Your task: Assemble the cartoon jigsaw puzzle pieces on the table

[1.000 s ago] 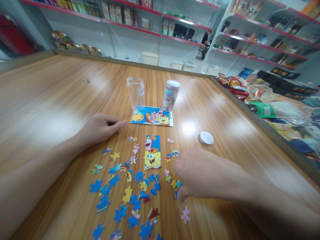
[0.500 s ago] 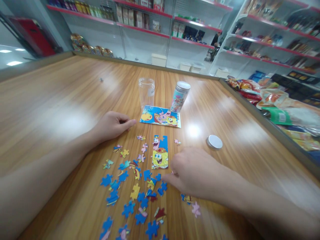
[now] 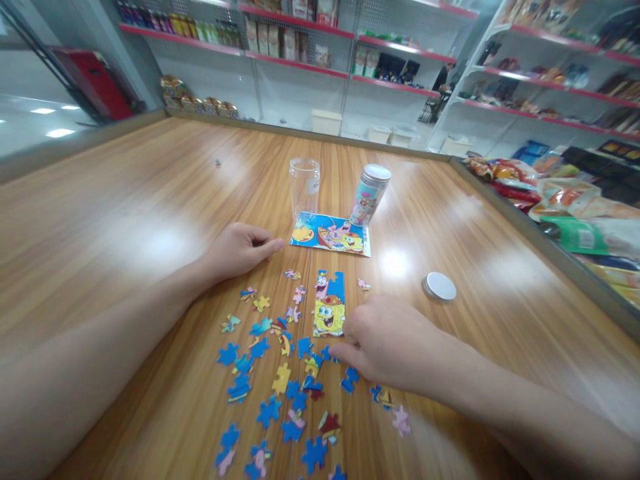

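Observation:
My left hand (image 3: pixel 239 250) rests on the wooden table (image 3: pixel 125 220) with fingers loosely curled, holding nothing, left of a printed picture card (image 3: pixel 331 235). My right hand (image 3: pixel 387 343) lies palm down, its fingers pressed together on a loose puzzle piece (image 3: pixel 327 352) just below the assembled strip of cartoon puzzle (image 3: pixel 329 312). Several loose blue, yellow and pink puzzle pieces (image 3: pixel 280 380) are scattered in front of me between my arms. An empty clear plastic jar (image 3: pixel 304 188) and a lidded printed tube (image 3: pixel 369 195) stand behind the card.
A round white lid (image 3: pixel 439 287) lies to the right of the puzzle. Bagged snacks (image 3: pixel 560 200) fill a bin beyond the table's right edge. Shop shelves (image 3: pixel 320 60) with goods line the back wall. A tiny object (image 3: pixel 217 162) lies far left on the table.
My right hand has slid left from the right-hand pieces to the pieces just below the assembled strip. My left hand has stayed in place. The camera view has shifted slightly.

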Available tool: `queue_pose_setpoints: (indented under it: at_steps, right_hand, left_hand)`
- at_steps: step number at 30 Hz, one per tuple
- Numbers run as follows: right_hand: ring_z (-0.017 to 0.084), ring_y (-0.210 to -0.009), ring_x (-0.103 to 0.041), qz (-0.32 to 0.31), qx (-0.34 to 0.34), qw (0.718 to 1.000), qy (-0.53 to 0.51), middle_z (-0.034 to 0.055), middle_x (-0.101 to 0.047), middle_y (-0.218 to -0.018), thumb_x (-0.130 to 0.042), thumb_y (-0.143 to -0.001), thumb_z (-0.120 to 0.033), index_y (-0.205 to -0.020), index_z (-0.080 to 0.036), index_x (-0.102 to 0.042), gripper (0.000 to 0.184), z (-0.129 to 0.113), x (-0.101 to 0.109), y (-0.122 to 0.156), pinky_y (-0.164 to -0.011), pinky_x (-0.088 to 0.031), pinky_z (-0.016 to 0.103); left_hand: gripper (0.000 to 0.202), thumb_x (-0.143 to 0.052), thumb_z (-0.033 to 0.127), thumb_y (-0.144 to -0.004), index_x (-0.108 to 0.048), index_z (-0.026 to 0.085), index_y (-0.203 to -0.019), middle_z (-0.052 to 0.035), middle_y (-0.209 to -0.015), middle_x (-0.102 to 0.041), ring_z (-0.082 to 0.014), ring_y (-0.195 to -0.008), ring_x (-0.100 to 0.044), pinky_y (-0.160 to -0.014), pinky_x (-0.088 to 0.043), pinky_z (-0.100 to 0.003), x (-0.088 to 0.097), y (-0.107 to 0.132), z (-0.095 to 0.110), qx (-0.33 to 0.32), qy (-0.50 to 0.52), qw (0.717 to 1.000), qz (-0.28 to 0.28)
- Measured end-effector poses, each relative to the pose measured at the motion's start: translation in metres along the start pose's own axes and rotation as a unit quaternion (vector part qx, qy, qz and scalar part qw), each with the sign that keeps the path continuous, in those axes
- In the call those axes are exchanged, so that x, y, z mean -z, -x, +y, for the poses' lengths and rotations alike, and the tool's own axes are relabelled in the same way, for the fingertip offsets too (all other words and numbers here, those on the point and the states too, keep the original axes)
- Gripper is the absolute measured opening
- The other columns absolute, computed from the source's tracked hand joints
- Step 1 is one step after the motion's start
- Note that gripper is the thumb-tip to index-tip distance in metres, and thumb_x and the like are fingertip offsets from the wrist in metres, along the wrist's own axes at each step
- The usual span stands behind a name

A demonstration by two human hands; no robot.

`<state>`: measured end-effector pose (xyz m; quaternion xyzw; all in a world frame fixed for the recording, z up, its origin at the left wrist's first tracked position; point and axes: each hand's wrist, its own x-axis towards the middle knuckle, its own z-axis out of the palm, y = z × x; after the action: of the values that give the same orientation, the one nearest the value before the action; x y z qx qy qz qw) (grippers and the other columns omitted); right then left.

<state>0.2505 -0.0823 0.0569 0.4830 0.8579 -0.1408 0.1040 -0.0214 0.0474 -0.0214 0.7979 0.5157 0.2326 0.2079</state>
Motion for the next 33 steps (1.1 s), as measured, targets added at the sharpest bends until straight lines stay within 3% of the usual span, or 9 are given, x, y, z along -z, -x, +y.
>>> queue_pose_setpoints:
  at_steps: [5,9,13,15,21,24,29,33]
  right_hand:
    - [0.017,-0.058,-0.058,-0.008,-0.003,0.999,0.047,0.0091,-0.067,-0.065,-0.066,-0.085,-0.039,-0.068,-0.014,-0.068,0.030,0.0053,-0.0012,-0.0013,-0.052,-0.026,0.028]
    - [0.014,-0.056,-0.055,0.028,0.026,0.998,0.044,0.0073,-0.065,-0.064,-0.059,-0.089,-0.033,-0.066,-0.015,-0.064,0.030,0.0049,-0.0001,0.0014,-0.053,-0.026,0.028]
    - [0.012,-0.058,-0.053,0.050,0.128,0.991,0.002,0.0017,-0.066,-0.069,-0.054,-0.091,-0.024,-0.091,-0.020,-0.067,0.014,0.0006,-0.0017,0.0036,-0.054,-0.023,0.026]
    - [0.012,-0.057,-0.053,0.036,0.152,0.988,-0.009,-0.0001,-0.066,-0.069,-0.053,-0.088,-0.018,-0.101,-0.023,-0.066,0.019,-0.0003,-0.0020,0.0043,-0.052,-0.020,0.026]
    - [0.014,-0.060,-0.056,-0.020,0.140,0.990,0.003,0.0051,-0.069,-0.072,-0.052,-0.083,-0.015,-0.087,-0.020,-0.072,0.020,0.0026,0.0016,0.0041,-0.055,-0.028,0.027]
    - [0.014,-0.059,-0.056,-0.015,0.127,0.992,0.007,0.0063,-0.069,-0.070,-0.052,-0.083,-0.015,-0.085,-0.018,-0.072,0.021,0.0034,0.0019,0.0041,-0.057,-0.030,0.027]
    - [0.014,-0.061,-0.058,-0.017,0.167,0.986,-0.001,0.0038,-0.070,-0.073,-0.052,-0.084,-0.015,-0.094,-0.022,-0.071,0.023,0.0025,-0.0010,0.0053,-0.056,-0.029,0.027]
    - [0.014,-0.059,-0.059,-0.041,0.148,0.988,0.027,0.0051,-0.071,-0.070,-0.054,-0.083,-0.016,-0.081,-0.020,-0.072,0.019,0.0022,0.0018,0.0076,-0.056,-0.030,0.027]
  left_hand:
    - [0.052,-0.053,0.051,-0.091,-0.053,0.015,-0.054,0.0029,-0.049,-0.043,-0.0085,-0.047,-0.039,-0.051,-0.024,-0.026,-0.0018,-0.0002,-0.0024,-0.011,0.007,1.000,0.007]
    - [0.052,-0.054,0.049,-0.091,-0.053,0.014,-0.053,0.0031,-0.048,-0.042,-0.0077,-0.047,-0.037,-0.050,-0.021,-0.025,-0.0033,-0.0010,-0.0036,-0.028,0.010,0.999,0.021]
    - [0.053,-0.055,0.048,-0.092,-0.052,0.013,-0.052,0.0030,-0.048,-0.042,-0.0073,-0.047,-0.036,-0.050,-0.020,-0.025,-0.0043,-0.0018,-0.0037,-0.041,0.012,0.999,0.026]
    - [0.053,-0.055,0.048,-0.092,-0.052,0.013,-0.052,0.0030,-0.048,-0.042,-0.0072,-0.047,-0.035,-0.049,-0.020,-0.024,-0.0042,-0.0017,-0.0027,-0.042,0.013,0.999,0.026]
    - [0.053,-0.055,0.047,-0.091,-0.051,0.013,-0.050,0.0034,-0.047,-0.039,-0.0067,-0.046,-0.034,-0.049,-0.019,-0.024,-0.0024,-0.0010,0.0043,-0.042,0.024,0.998,0.029]
    - [0.053,-0.055,0.047,-0.091,-0.052,0.013,-0.051,0.0035,-0.047,-0.039,-0.0066,-0.046,-0.034,-0.049,-0.020,-0.024,-0.0022,-0.0012,0.0060,-0.043,0.027,0.998,0.030]
    - [0.053,-0.055,0.046,-0.091,-0.051,0.013,-0.050,0.0034,-0.047,-0.040,-0.0066,-0.046,-0.034,-0.048,-0.020,-0.023,-0.0030,-0.0013,0.0049,-0.048,0.026,0.998,0.033]
    - [0.051,-0.055,0.045,-0.091,-0.051,0.013,-0.051,0.0041,-0.047,-0.037,-0.0063,-0.045,-0.032,-0.048,-0.019,-0.023,-0.0031,-0.0011,0.0037,-0.056,0.023,0.997,0.038]
